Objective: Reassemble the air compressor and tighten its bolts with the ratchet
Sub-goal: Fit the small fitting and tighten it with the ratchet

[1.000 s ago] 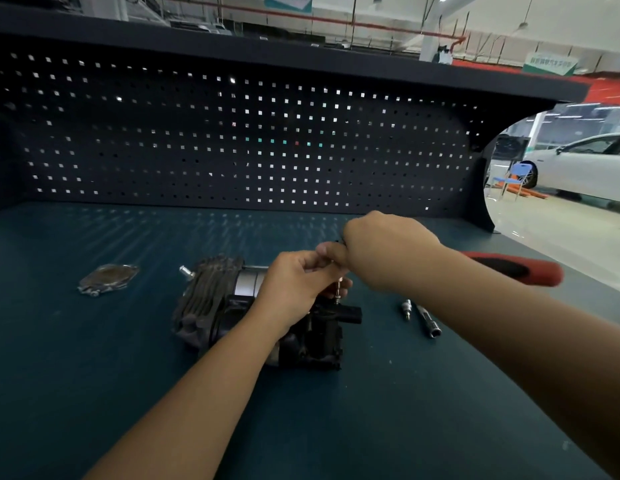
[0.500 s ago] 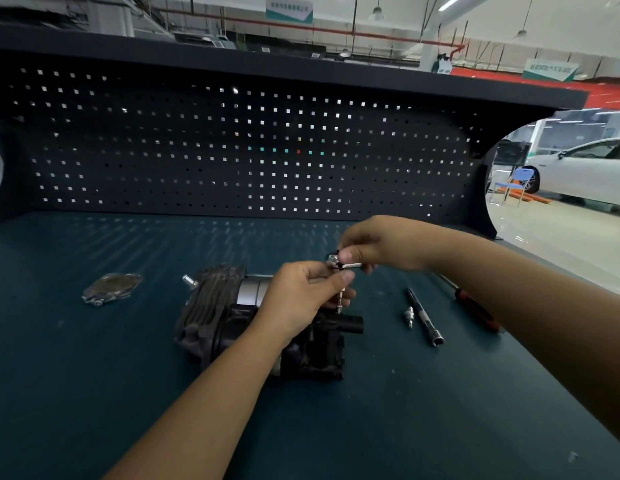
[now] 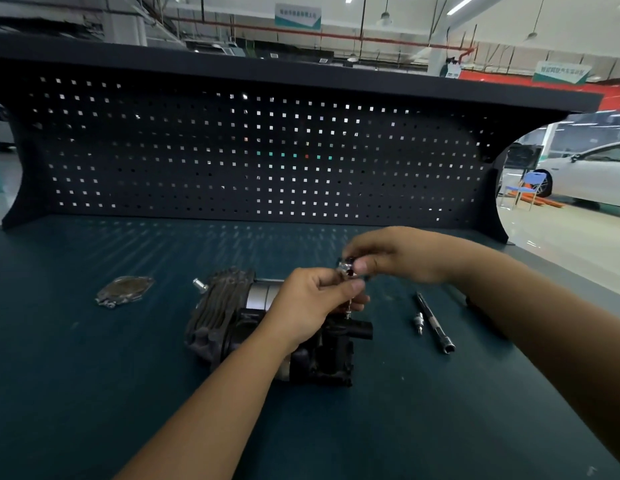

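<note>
The dark air compressor (image 3: 232,323) lies on its side on the teal bench, its finned end to the left. Above its right end, my left hand (image 3: 308,306) pinches a thin bolt (image 3: 348,308) whose lower tip hangs just over the compressor's black fitting (image 3: 360,329). My right hand (image 3: 398,254) reaches in from the right and pinches the small silver head (image 3: 344,266) at the top of that bolt. The ratchet is mostly hidden behind my right forearm; only a dark bit of it (image 3: 471,302) shows.
A flat metal cover plate (image 3: 125,291) lies left of the compressor. To its right lie an extension bar (image 3: 434,322) and a small silver bit (image 3: 419,322). A dark pegboard (image 3: 253,157) closes off the back of the bench. The bench's right edge (image 3: 557,268) borders the shop floor.
One second ago my right hand held the red-handled ratchet; it has since been laid on the bench at the right. The right hand now pinches the bolt's head. My left hand has stayed in place.
</note>
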`<move>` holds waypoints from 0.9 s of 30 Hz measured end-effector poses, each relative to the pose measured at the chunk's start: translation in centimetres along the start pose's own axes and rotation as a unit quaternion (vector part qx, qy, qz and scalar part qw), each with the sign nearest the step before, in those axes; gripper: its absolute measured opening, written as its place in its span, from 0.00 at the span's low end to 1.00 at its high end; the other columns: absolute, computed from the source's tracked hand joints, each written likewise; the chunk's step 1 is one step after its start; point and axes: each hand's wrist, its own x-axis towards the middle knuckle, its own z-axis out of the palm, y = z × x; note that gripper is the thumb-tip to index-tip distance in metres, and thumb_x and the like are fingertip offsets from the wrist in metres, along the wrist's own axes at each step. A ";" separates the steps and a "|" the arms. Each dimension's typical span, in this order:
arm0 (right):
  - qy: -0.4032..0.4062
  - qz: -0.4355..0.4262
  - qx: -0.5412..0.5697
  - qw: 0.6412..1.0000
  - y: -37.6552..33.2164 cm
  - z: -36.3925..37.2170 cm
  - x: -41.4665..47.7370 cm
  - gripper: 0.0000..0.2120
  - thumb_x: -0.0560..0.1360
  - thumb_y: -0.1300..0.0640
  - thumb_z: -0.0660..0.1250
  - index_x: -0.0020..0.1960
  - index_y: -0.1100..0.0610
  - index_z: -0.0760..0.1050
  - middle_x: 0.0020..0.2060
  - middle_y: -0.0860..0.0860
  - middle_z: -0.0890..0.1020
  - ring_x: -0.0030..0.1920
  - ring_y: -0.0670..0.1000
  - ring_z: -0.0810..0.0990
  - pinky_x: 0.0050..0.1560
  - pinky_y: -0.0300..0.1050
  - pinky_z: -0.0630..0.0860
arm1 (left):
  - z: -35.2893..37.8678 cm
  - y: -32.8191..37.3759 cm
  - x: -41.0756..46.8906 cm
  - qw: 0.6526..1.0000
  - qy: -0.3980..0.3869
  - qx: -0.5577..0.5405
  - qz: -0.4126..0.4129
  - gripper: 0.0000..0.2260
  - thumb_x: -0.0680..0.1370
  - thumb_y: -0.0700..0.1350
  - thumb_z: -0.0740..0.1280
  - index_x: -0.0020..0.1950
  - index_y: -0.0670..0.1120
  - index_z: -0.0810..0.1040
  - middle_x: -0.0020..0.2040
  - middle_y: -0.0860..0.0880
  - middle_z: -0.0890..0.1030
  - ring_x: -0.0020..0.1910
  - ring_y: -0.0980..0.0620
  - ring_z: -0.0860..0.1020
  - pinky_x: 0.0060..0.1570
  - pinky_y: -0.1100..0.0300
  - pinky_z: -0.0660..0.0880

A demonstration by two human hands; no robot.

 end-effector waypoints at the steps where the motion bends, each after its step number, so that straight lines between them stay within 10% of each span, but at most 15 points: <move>1: -0.009 -0.023 0.026 0.999 0.5 -0.1 0.1 0.09 0.80 0.55 0.62 0.58 0.52 0.76 0.51 0.47 0.80 0.53 0.45 0.77 0.59 0.41 0.71 | 0.0 0.0 0.0 1.000 -0.007 -0.002 -0.001 0.03 0.76 0.42 0.69 0.44 0.45 0.82 0.40 0.47 0.85 0.40 0.51 0.84 0.42 0.65 0.78; 8: 0.004 -0.023 0.052 0.998 1.4 0.3 0.9 0.12 0.80 0.55 0.62 0.62 0.52 0.77 0.54 0.44 0.80 0.57 0.45 0.77 0.60 0.36 0.69 | 0.0 -0.1 0.1 1.000 0.010 0.017 -0.002 0.05 0.76 0.45 0.68 0.43 0.45 0.82 0.39 0.47 0.85 0.38 0.51 0.84 0.41 0.64 0.79; 12: 0.033 0.031 -0.015 0.999 -0.2 0.2 0.1 0.07 0.77 0.45 0.63 0.47 0.47 0.75 0.41 0.50 0.81 0.46 0.51 0.79 0.49 0.46 0.74 | 0.4 0.0 0.1 0.999 0.012 0.039 0.007 0.04 0.76 0.45 0.69 0.42 0.49 0.82 0.36 0.49 0.85 0.34 0.55 0.83 0.36 0.68 0.76; 19: 0.178 0.176 -0.261 0.932 -3.5 3.8 0.5 0.25 0.79 0.35 0.53 0.34 0.55 0.64 0.30 0.50 0.72 0.28 0.49 0.66 0.29 0.44 0.58 | 0.1 0.3 0.0 0.999 -0.003 0.054 0.002 0.10 0.78 0.42 0.66 0.38 0.42 0.80 0.32 0.49 0.83 0.32 0.56 0.81 0.35 0.71 0.73; 27: 0.151 0.054 -0.237 0.958 -0.9 3.6 0.6 0.10 0.82 0.45 0.54 0.57 0.46 0.71 0.37 0.43 0.71 0.53 0.49 0.70 0.64 0.55 0.56 | -0.1 0.3 0.1 0.999 -0.044 0.021 -0.012 0.09 0.80 0.43 0.62 0.46 0.41 0.80 0.39 0.47 0.85 0.39 0.51 0.83 0.46 0.60 0.79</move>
